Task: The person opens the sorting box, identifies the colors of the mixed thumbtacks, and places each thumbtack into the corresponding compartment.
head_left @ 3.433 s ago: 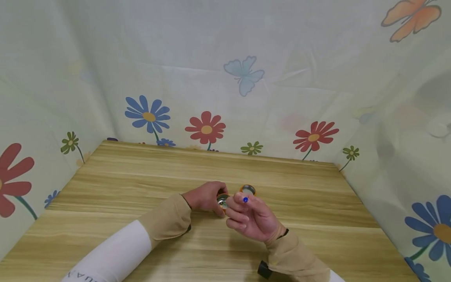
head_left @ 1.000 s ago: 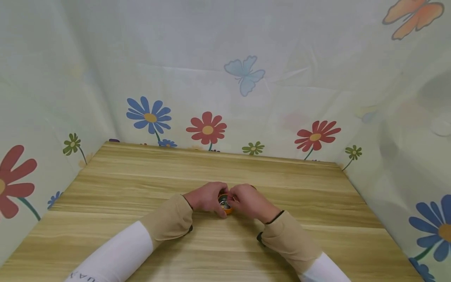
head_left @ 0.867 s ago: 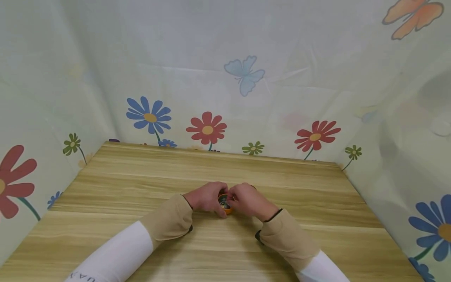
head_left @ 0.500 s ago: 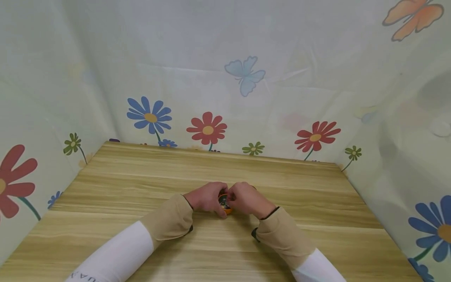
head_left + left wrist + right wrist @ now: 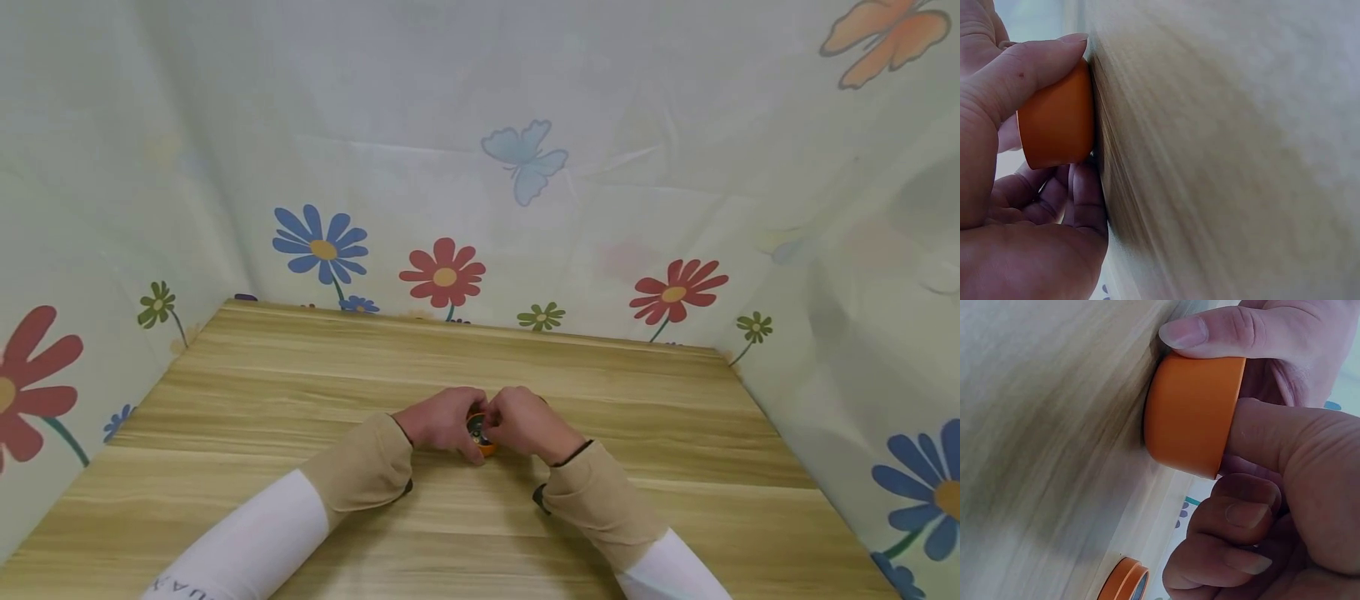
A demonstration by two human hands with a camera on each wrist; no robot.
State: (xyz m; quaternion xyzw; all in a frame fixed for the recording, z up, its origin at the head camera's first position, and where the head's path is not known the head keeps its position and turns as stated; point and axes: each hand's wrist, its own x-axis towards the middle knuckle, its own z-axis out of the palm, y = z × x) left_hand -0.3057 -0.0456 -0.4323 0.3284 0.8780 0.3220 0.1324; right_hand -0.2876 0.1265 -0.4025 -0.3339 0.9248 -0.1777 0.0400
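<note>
A small round orange tin [image 5: 488, 450] stands upright on the wooden table, with a dark, shiny inside that shows small specks. My left hand [image 5: 444, 420] grips it round the side, thumb on the near wall and fingers behind. In the left wrist view the tin's smooth wall [image 5: 1057, 122] is between thumb and fingers. From the right, my right hand [image 5: 531, 425] leans over the tin. Its thumb dips inside the rim in the right wrist view, and the lower fingers [image 5: 1219, 550] are curled outside. Whatever those fingertips touch inside is hidden.
An orange lid [image 5: 1124, 579] with a silvery inside lies on the table beyond the right hand, mostly hidden in the head view. The wood-grain table [image 5: 337, 358] is bordered by a flowered curtain [image 5: 390, 192] at the back and sides.
Earlier, my right hand pinched a small blue thing beside the tin. It has since moved over the rim, fingertips inside, and the blue thing is out of sight. My left hand keeps its grip.
</note>
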